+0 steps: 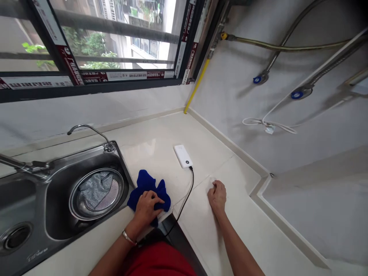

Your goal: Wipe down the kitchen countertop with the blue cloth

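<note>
My left hand (147,209) presses down on a crumpled blue cloth (145,184) that lies on the pale countertop (161,142) beside the sink; its fingers are curled over the cloth. My right hand (217,195) rests on the countertop to the right, fingers bent in a loose fist with nothing visible in them. Between the hands runs a black cable (188,193) up to a white power bank (183,156) lying flat on the counter.
A steel double sink (54,214) at the left holds a round strainer bowl (96,193) with a grey cloth inside; a tap (89,132) arches over it. A window is behind. On the right wall hang hoses, blue valves and a white cord (267,124).
</note>
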Tool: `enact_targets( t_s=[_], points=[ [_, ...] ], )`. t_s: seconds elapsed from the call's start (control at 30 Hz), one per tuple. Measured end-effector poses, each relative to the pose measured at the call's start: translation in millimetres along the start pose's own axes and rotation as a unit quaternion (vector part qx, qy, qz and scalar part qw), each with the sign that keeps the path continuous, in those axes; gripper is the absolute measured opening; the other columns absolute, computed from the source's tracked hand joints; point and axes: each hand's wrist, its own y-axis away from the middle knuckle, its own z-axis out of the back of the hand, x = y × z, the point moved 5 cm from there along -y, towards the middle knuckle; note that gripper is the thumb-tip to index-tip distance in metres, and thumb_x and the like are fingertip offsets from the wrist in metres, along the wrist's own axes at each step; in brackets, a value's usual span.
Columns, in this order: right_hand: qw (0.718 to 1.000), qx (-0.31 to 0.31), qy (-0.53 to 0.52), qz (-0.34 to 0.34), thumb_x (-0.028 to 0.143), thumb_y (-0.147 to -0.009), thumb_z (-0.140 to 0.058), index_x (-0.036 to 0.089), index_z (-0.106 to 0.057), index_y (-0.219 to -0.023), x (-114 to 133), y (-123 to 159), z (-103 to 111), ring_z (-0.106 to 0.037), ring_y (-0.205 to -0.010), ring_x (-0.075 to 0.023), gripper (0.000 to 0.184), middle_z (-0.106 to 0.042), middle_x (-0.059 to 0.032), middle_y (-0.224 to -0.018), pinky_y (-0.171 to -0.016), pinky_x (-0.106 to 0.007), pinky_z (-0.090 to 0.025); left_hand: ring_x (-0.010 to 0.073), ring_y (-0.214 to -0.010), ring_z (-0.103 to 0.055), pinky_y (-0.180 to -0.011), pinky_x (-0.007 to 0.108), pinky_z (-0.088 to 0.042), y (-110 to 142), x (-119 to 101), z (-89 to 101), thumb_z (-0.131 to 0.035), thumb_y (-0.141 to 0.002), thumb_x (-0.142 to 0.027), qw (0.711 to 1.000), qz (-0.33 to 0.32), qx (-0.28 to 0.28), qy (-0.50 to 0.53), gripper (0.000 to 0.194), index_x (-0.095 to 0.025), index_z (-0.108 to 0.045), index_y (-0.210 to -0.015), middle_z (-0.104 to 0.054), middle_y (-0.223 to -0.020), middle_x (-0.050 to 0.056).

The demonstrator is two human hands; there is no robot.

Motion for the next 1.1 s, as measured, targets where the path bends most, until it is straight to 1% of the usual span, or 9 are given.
enact_targets(
  t_s=[0.1,0.27,0.4,0.6,0.7,0.77,0.87,1.0,1.1],
  points=[
    [1.000,-0.001,-0.005,-0.002,0.015,-0.075,-0.042,0.017,-0.055,-0.106,-0.2,0.4,-1.1,-0.054,-0.107,-0.0294,0.034,-0.060,-0.0148,-0.111,-0.098,-0.050,-0.045,0.0236,-0.108,-0.049,-0.094,0.039,-0.040,-7.1,-0.8,5.0,-0.076,-0.082,-0.024,0.998,0.016,-0.059,-0.012,0.028,-0.032,-0.072,-0.108,-0.057,-0.111,0.005],
    [1.000,0.003,-0.015,-0.007,0.015,-0.076,-0.042,0.017,-0.055,-0.105,0.0,2.0,-0.9,-0.054,-0.109,-0.0288,0.032,-0.060,-0.0153,-0.111,-0.098,-0.048,-0.045,0.0240,-0.108,-0.049,-0.095,0.040,-0.042,2.2,-1.5,8.1,-0.074,-0.083,-0.024,0.998,0.019,-0.050,-0.018,0.029,-0.031,-0.071,-0.111,-0.056,-0.111,0.006],
    [1.000,0.001,-0.020,-0.020,0.015,-0.074,-0.043,0.016,-0.056,-0.104,-0.4,3.0,-0.5,-0.054,-0.109,-0.0298,0.032,-0.060,-0.0163,-0.113,-0.097,-0.049,-0.045,0.0231,-0.106,-0.050,-0.097,0.041,-0.044,38.3,7.0,11.5,-0.075,-0.082,-0.022,0.999,0.018,-0.043,-0.017,0.031,-0.030,-0.071,-0.111,-0.056,-0.108,0.006],
    [0.999,-0.002,-0.027,-0.026,0.015,-0.075,-0.043,0.016,-0.059,-0.104,1.7,4.3,0.1,-0.054,-0.111,-0.0307,0.034,-0.060,-0.0168,-0.117,-0.093,-0.048,-0.045,0.0240,-0.103,-0.053,-0.093,0.042,-0.048,110.4,33.0,13.8,-0.073,-0.083,-0.028,0.994,0.077,-0.071,-0.034,0.025,-0.031,-0.073,-0.108,-0.057,-0.106,0.007],
    [0.999,-0.008,-0.027,-0.018,0.014,-0.075,-0.043,0.016,-0.060,-0.105,0.9,6.1,0.4,-0.055,-0.111,-0.0311,0.034,-0.060,-0.0172,-0.119,-0.092,-0.047,-0.045,0.0239,-0.103,-0.054,-0.094,0.041,-0.047,126.2,35.8,14.3,-0.072,-0.084,-0.028,0.991,0.101,-0.074,-0.034,0.024,-0.032,-0.073,-0.108,-0.057,-0.107,0.007],
    [1.000,-0.007,-0.027,-0.013,0.014,-0.076,-0.043,0.016,-0.061,-0.106,-0.5,7.8,-0.1,-0.055,-0.111,-0.0314,0.035,-0.060,-0.0176,-0.121,-0.092,-0.047,-0.045,0.0238,-0.104,-0.053,-0.094,0.041,-0.047,126.5,31.7,14.4,-0.073,-0.083,-0.029,0.990,0.120,-0.067,-0.036,0.024,-0.032,-0.074,-0.107,-0.057,-0.107,0.006],
    [0.999,-0.004,-0.035,-0.012,0.014,-0.076,-0.044,0.016,-0.062,-0.107,-2.6,10.0,-0.7,-0.055,-0.112,-0.0322,0.035,-0.059,-0.0178,-0.123,-0.092,-0.048,-0.045,0.0234,-0.105,-0.052,-0.094,0.041,-0.045,115.4,18.3,13.0,-0.074,-0.084,-0.029,0.987,0.139,-0.064,-0.042,0.024,-0.034,-0.073,-0.108,-0.056,-0.109,0.006],
    [0.999,0.004,-0.042,-0.021,0.015,-0.076,-0.045,0.015,-0.063,-0.106,-1.5,9.8,0.1,-0.056,-0.111,-0.0332,0.035,-0.059,-0.0185,-0.122,-0.093,-0.050,-0.045,0.0232,-0.104,-0.051,-0.090,0.040,-0.043,85.1,-3.9,2.4,-0.075,-0.083,-0.027,0.987,0.141,-0.068,-0.034,0.025,-0.034,-0.073,-0.107,-0.056,-0.107,0.005],
    [0.999,0.007,-0.041,-0.020,0.016,-0.076,-0.045,0.015,-0.063,-0.106,3.0,8.5,3.0,-0.055,-0.111,-0.0333,0.036,-0.059,-0.0186,-0.122,-0.093,-0.050,-0.045,0.0241,-0.105,-0.050,-0.089,0.040,-0.041,60.2,-18.8,-8.4,-0.077,-0.081,-0.024,0.988,0.125,-0.091,-0.016,0.027,-0.032,-0.073,-0.107,-0.056,-0.108,0.006]
  ],
)
